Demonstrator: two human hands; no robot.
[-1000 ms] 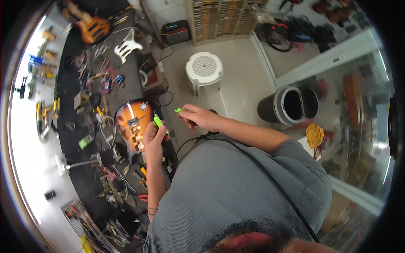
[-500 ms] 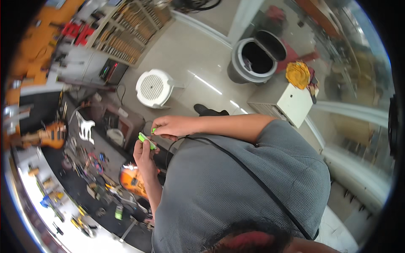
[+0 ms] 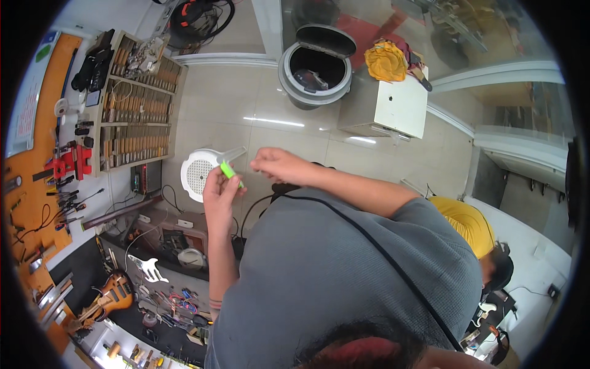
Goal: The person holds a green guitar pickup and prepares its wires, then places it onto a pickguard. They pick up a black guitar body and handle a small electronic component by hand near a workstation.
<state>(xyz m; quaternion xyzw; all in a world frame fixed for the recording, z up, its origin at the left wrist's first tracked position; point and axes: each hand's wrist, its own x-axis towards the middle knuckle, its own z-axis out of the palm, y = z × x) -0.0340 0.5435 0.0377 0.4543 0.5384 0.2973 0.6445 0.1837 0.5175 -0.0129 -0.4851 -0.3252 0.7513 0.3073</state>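
A small bright green object point(image 3: 231, 174), too small to name, sits in my left hand point(image 3: 220, 190), pinched between thumb and fingers. My right hand point(image 3: 275, 165) hangs just to the right of it, apart from it, with its fingers curled together. What those fingers hold, if anything, is hidden. Both hands are in front of my grey shirt point(image 3: 344, 264), and a white stool point(image 3: 201, 174) stands on the floor behind the left one.
On the dark bench at left lie a sunburst guitar body point(image 3: 117, 295), a white pickguard point(image 3: 147, 269) and scattered tools. A tool rack point(image 3: 138, 114) stands beyond. Ahead are an open bin point(image 3: 312, 80) and a white cabinet point(image 3: 399, 111). A person in yellow point(image 3: 467, 224) bends at right.
My view has turned toward the right, so a person in yellow shows. My hands have drawn apart. The small green piece in my right fingers no longer shows.
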